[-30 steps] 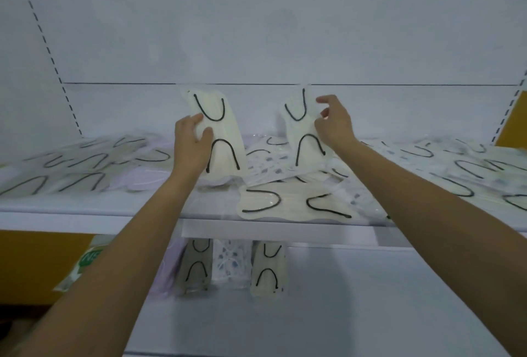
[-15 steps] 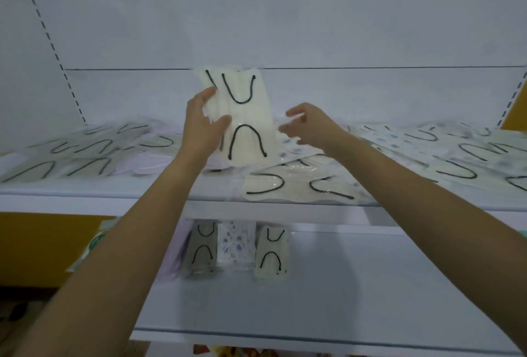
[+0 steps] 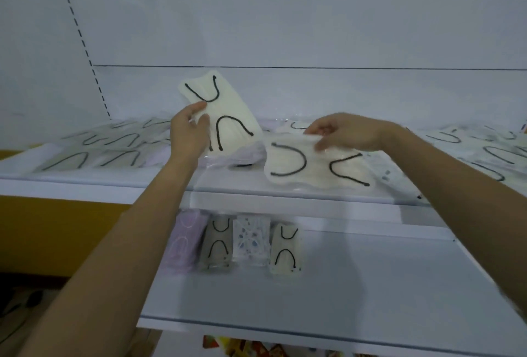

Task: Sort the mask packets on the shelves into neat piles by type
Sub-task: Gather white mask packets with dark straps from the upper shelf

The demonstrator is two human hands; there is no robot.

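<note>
My left hand [image 3: 188,131] grips a small stack of cream mask packets with black ear loops [image 3: 225,112], held upright and tilted above the upper shelf [image 3: 242,185]. My right hand [image 3: 346,131] pinches the back edge of another cream packet [image 3: 310,167] that lies flat near the shelf's front edge. On the lower shelf [image 3: 342,285] four piles stand in a row: lilac [image 3: 184,239], grey [image 3: 217,244], patterned white-blue [image 3: 251,239] and cream [image 3: 285,251].
Grey packets [image 3: 99,147] lie spread at the upper shelf's left, cream and patterned ones [image 3: 484,154] at its right. A lilac packet [image 3: 236,155] lies under the held stack. The white back panel rises behind. A yellow panel [image 3: 57,231] is lower left.
The packet from my right hand joined the stack in my left. My right hand dropped to the flat cream packet at the shelf front and took its edge. The camera tilted down.
</note>
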